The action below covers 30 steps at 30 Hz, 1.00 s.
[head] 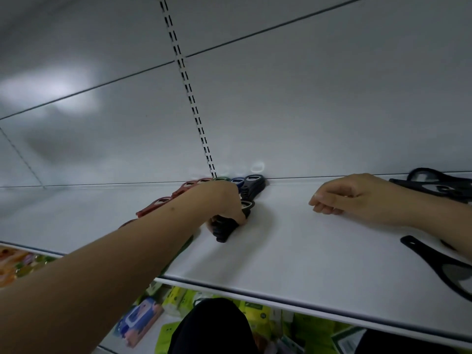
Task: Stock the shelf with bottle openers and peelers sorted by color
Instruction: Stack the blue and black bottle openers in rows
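On the white shelf (281, 251), my left hand (224, 203) grips a stack of black bottle openers (224, 229) near the middle. Behind it, along the back wall, lie red openers (163, 203), a green one (222, 178), a blue one (237, 180) and more black openers (252, 183). My right hand (342, 195) rests on the shelf with loosely curled fingers and holds nothing. Black peelers lie at the far right, one pile at the back (434, 185) and one (439, 264) by my right forearm.
The shelf's front edge (306, 302) runs across the lower frame. Below it lie green and blue packets (143, 318) on a lower shelf. A slotted upright (189, 93) runs up the white back panel.
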{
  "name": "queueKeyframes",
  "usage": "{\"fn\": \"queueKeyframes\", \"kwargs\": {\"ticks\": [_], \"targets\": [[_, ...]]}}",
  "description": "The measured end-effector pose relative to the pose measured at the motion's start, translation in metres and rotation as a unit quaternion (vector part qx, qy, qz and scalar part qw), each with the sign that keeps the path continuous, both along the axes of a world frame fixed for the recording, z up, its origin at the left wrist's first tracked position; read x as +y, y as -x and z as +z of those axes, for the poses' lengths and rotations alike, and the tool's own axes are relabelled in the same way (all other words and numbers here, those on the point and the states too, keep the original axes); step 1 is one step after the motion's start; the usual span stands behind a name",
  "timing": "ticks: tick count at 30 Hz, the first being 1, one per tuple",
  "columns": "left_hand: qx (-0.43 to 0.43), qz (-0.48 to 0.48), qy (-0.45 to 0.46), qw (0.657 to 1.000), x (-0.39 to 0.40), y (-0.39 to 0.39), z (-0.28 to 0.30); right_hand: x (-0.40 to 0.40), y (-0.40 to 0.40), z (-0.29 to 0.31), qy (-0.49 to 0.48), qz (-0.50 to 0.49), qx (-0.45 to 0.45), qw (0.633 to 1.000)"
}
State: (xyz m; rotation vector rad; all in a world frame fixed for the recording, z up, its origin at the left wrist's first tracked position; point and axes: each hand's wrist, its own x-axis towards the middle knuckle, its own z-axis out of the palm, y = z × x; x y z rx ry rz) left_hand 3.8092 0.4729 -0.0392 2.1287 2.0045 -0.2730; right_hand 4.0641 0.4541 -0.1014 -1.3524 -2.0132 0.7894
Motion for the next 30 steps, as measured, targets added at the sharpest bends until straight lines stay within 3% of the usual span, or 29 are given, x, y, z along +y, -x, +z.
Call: {"fn": "queueKeyframes", "kwargs": {"ticks": [5,16,23,30], "targets": [[-0.050,0.034,0.002,0.998,0.009,-0.003,-0.006,-0.001,-0.001,0.001,-0.006,-0.003,-0.021,1.000],[-0.028,0.057,0.042,0.997,0.020,-0.016,0.000,-0.001,-0.002,0.003,-0.017,-0.002,-0.041,0.999],[-0.029,0.050,0.010,0.998,0.027,-0.018,0.003,0.001,-0.003,0.002,-0.024,-0.001,-0.038,0.999],[-0.040,0.112,0.128,0.985,0.025,-0.002,0.001,0.000,-0.003,0.004,-0.025,-0.002,-0.053,0.998]]}}
